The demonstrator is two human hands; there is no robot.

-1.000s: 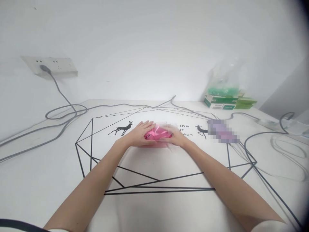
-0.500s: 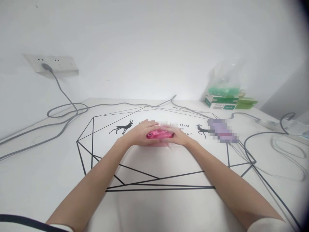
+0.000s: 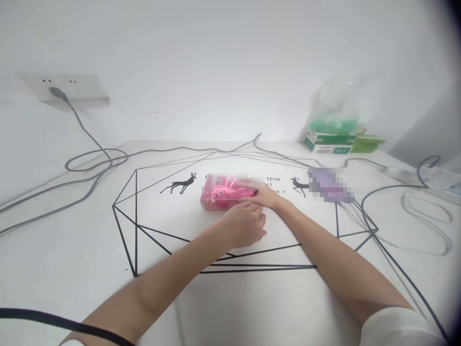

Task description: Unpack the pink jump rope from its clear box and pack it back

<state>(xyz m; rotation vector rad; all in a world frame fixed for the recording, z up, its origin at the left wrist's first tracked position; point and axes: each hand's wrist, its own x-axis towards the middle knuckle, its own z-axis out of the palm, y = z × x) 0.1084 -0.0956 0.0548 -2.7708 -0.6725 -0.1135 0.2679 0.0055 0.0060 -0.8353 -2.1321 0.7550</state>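
Note:
A clear plastic box (image 3: 207,198) with a pink back and a pink corded item (image 3: 221,198) inside lies on the white printed mat (image 3: 180,216), near its middle. My right hand (image 3: 264,194) holds the box's right end, its fingers partly blurred over it. In front of the box, at its right front corner, is my left hand (image 3: 247,223), its fingers curled inward. Whether the left fingertips pinch part of the box is too blurred to make out.
A blurred-out purple object (image 3: 329,185) lies right of the box. Green and white boxes (image 3: 331,139) under a plastic bag (image 3: 334,105) stand at the back right. Grey cables (image 3: 90,192) run along the left, back and right, and a socket panel (image 3: 79,89) is on the wall.
My left hand has left the box's left side and moved right and nearer, to its front right corner. The box now shows more fully. My right hand stays at the right end.

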